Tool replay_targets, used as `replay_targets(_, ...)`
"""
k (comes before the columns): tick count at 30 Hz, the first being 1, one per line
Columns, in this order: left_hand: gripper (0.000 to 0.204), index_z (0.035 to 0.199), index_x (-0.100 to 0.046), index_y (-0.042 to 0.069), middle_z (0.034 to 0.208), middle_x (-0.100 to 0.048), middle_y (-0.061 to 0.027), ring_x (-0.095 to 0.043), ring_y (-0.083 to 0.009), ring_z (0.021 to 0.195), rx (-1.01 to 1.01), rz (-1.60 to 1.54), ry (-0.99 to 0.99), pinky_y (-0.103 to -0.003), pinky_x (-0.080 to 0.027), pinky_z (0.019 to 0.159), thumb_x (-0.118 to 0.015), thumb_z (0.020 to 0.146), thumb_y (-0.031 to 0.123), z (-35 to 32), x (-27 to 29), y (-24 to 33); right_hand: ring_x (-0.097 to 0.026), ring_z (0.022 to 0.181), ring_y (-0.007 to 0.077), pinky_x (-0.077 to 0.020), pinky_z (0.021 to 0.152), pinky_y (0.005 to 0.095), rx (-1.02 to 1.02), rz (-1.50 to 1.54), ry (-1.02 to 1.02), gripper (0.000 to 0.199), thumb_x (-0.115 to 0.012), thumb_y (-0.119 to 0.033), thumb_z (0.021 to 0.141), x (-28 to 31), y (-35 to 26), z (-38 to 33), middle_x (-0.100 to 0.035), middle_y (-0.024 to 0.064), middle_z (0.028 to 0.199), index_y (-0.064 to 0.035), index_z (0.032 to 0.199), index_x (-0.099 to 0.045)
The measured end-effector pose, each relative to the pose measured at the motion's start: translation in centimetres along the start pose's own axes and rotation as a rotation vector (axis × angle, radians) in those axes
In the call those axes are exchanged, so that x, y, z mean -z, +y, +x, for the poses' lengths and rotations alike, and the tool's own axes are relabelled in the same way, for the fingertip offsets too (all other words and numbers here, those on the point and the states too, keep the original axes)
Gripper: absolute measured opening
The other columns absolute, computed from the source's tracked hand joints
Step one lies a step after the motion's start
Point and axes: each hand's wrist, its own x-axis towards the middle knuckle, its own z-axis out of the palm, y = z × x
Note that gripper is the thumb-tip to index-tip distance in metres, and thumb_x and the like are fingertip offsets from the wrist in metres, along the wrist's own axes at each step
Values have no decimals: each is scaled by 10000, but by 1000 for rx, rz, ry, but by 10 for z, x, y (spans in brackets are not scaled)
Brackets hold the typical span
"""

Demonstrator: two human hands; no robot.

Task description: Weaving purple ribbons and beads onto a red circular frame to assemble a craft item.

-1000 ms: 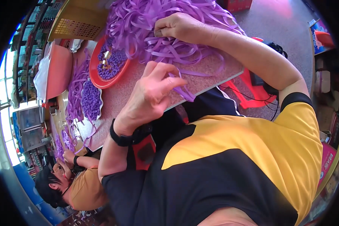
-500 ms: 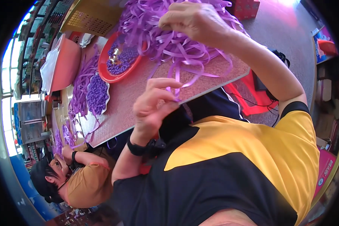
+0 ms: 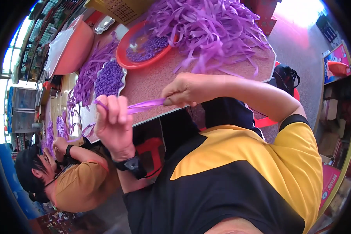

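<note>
A purple ribbon [image 3: 146, 105] is stretched between my two hands above the table's near edge. My left hand [image 3: 115, 126], fingers curled, grips one end, and a bit of ribbon shows past its index finger. The other end is pinched in my right hand [image 3: 183, 90]. Beyond my right hand lies a big heap of purple ribbons [image 3: 206, 31]. Close to my left hand stands a white scalloped dish [image 3: 123, 78] full of small purple beads [image 3: 109, 78]. A red bowl [image 3: 123, 58] with more purple beads sits between the dish and the heap.
The pinkish table [image 3: 140, 85] has a near edge in front of me. More ribbons [image 3: 93, 66] lie at its left, by a red tub [image 3: 76, 50]. A yellow basket [image 3: 123, 9] stands at the back. At lower left, another person [image 3: 82, 179] works at the same table.
My right hand has come down from the ribbon heap toward my left hand and now pinches the ribbon. My left hand has shifted left, and the ribbon is drawn out between them.
</note>
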Motion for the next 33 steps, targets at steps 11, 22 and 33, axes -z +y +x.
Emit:
replay_targets(11, 98, 981, -528, 66, 667, -275, 33, -293, -83, 571, -378, 661, 455, -199, -260, 437, -529, 1036, 147, -128, 28, 106, -525, 482, 43, -383, 432, 219, -388, 30, 57, 252, -614, -253, 981, 133, 21, -9, -582, -21, 686, -30, 867, -641)
replay_targets(22, 362, 1105, -652, 25, 1040, -634, -158, -585, -297, 1014, -62, 2395, 486, -441, -451, 924, -776, 767, 62, -82, 15, 63, -511, 458, 40, -422, 430, 210, -256, 159, 57, 209, -570, -169, 987, 97, -6, -3, -523, -45, 659, -42, 825, -606)
replay_targets(33, 305, 1133, -609, -30, 770, -551, -14, -522, -98, 644, 546, 413, 61, -238, -424, 570, -691, 924, 176, 95, -4, -60, -549, 506, 65, -402, 447, 216, -174, 149, -31, 152, -625, -175, 964, 107, -11, 23, -507, -41, 650, -29, 924, -636)
